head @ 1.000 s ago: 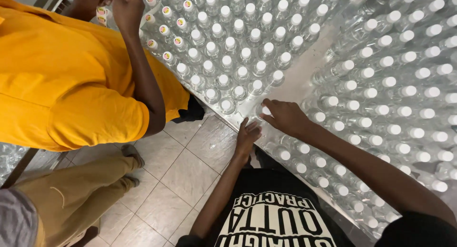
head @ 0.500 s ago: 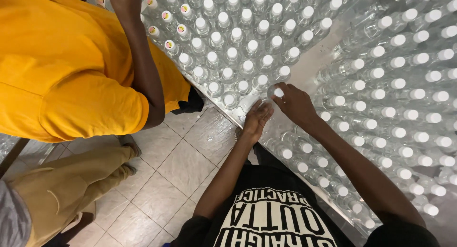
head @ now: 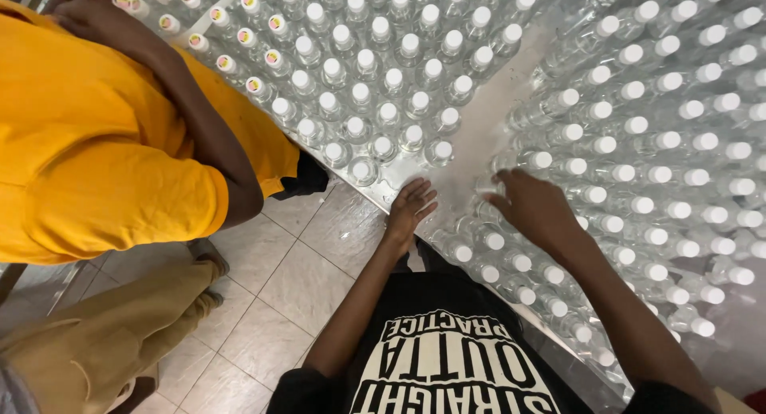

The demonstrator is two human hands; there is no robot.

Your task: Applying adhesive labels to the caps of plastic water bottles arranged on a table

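At the far left a co-worker in a yellow shirt (head: 96, 143) leans over the metal surface (head: 479, 135), a hand (head: 84, 15) up among the capped bottles with coloured seals (head: 255, 85).

Next comes the left hand (head: 411, 207), lying flat on the surface's near edge, fingers (head: 423, 195) spread and holding nothing, just in front of the left block of clear bottles (head: 383, 87). A bare strip of surface separates that block from the right block of white-capped bottles (head: 662, 143).

The right hand (head: 536, 210) hovers palm-down over the near corner of the right block, fingers (head: 501, 199) loosely open and curling toward a bottle at the block's edge (head: 499, 160) — not closed on anything.

To do this well, I judge the right hand should take one bottle by the neck, just under the cap, and lift it straight up — the neighbours stand touching, so a sideways pull could tip them. The left hand can steady the row.
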